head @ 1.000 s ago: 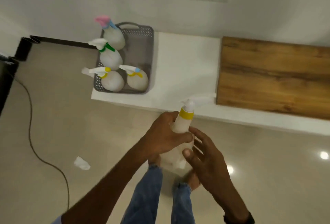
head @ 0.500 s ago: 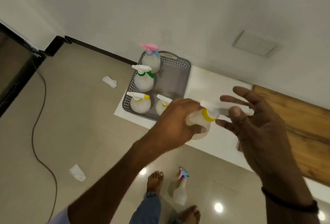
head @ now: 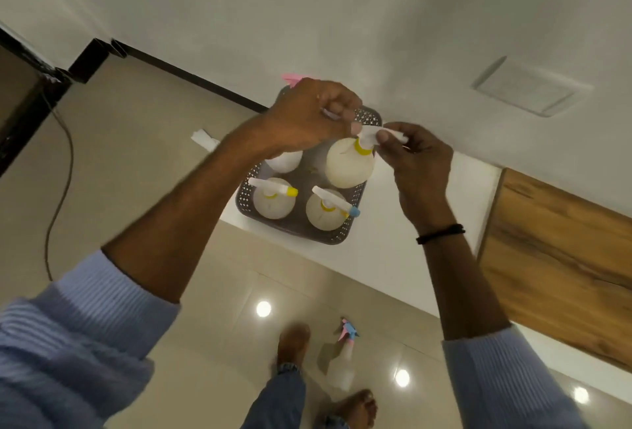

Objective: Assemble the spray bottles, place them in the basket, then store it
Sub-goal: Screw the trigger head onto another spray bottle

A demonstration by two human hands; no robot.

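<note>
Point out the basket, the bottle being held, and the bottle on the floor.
basket (head: pixel 337 239): head view, near rim.
held bottle (head: pixel 349 165): head view, body below yellow collar.
floor bottle (head: pixel 340 368): head view, clear body.

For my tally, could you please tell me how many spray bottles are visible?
6 bottles: five in the basket, two half hidden by the left hand; one on the floor.

A white counter (head: pixel 403 240) carries a grey basket (head: pixel 345 233) at its left end; a wooden board (head: pixel 554 257) covers its right. On the tiled floor (head: pixel 136 155) stands one spray bottle (head: pixel 342 367).
</note>
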